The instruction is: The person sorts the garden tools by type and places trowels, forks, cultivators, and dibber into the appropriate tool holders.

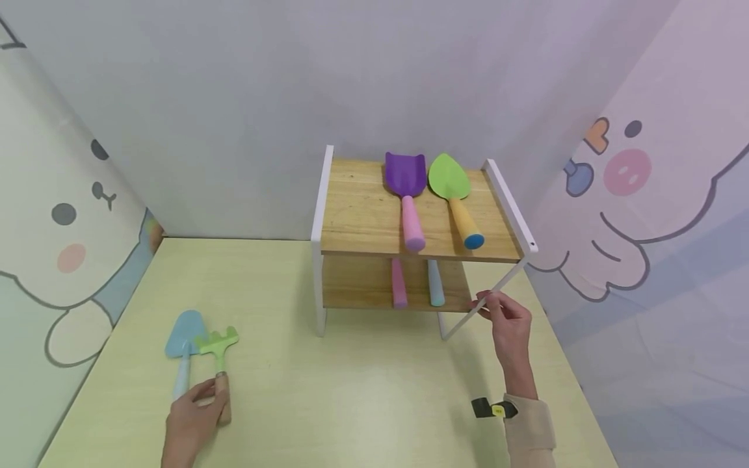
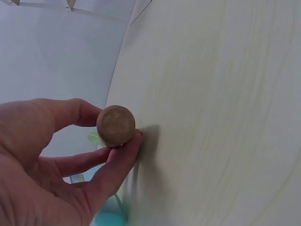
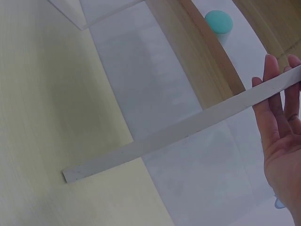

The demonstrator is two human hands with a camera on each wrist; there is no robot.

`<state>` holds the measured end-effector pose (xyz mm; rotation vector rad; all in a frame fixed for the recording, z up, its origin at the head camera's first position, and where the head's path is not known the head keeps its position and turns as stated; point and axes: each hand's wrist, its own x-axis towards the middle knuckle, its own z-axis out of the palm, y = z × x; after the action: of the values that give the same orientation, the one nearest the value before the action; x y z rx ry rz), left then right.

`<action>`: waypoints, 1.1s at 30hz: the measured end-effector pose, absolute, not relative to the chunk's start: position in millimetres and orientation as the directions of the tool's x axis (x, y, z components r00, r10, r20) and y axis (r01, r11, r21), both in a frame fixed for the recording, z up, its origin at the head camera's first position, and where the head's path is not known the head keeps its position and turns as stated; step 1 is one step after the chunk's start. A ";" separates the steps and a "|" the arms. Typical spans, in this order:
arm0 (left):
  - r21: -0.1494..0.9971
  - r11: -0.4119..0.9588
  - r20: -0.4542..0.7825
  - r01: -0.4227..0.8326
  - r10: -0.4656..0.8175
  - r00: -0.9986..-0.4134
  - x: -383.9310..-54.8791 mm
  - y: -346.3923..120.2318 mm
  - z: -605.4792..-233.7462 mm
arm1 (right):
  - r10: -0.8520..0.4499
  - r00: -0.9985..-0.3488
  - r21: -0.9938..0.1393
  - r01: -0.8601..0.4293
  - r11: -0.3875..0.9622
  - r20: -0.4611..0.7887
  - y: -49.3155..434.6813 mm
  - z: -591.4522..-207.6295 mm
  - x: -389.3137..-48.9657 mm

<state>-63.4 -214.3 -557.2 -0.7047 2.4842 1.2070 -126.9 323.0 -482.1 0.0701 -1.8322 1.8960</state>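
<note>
My left hand [image 1: 196, 419] pinches the wooden handle [image 2: 115, 125] of a small green rake [image 1: 219, 344] between thumb and fingers, low over the table at the left. A blue shovel [image 1: 188, 335] lies beside the rake, its pale handle running down by the hand. My right hand [image 1: 509, 322] holds the white slanted leg [image 3: 188, 127] of a two-tier shelf [image 1: 357, 224], near the lower board's right end; its fingers pass behind the leg. On the top board lie a purple shovel [image 1: 406, 174] with a pink handle and a green trowel [image 1: 449, 179] with a yellow handle.
Two more handles, pink [image 1: 399, 286] and light blue [image 1: 435, 285], stick out over the lower board; their heads are hidden under the top board. Cartoon-printed curtains [image 1: 234, 117] enclose the pale table [image 1: 351, 403] at the back and both sides.
</note>
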 end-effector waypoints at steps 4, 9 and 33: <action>0.688 0.484 -0.469 -0.541 -0.272 -0.840 -63.2 -216.8 -560.0 | 0.319 -0.878 -0.931 -0.363 0.044 0.357 323.2 -481.6 -126.3; 0.739 0.395 -0.482 -0.546 -0.256 -0.838 -62.1 -216.6 -561.9 | 0.336 -0.880 -0.940 -0.338 0.057 0.336 322.9 -481.3 -125.5; 0.823 0.202 -0.480 -0.531 -0.254 -0.840 -47.7 -192.0 -549.9 | 0.325 -0.885 -0.941 -0.335 0.054 0.334 323.0 -482.1 -126.2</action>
<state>-47.7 -192.0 -549.9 -0.7483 2.2380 1.6871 -126.2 323.0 -482.1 0.0104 -1.8752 1.8823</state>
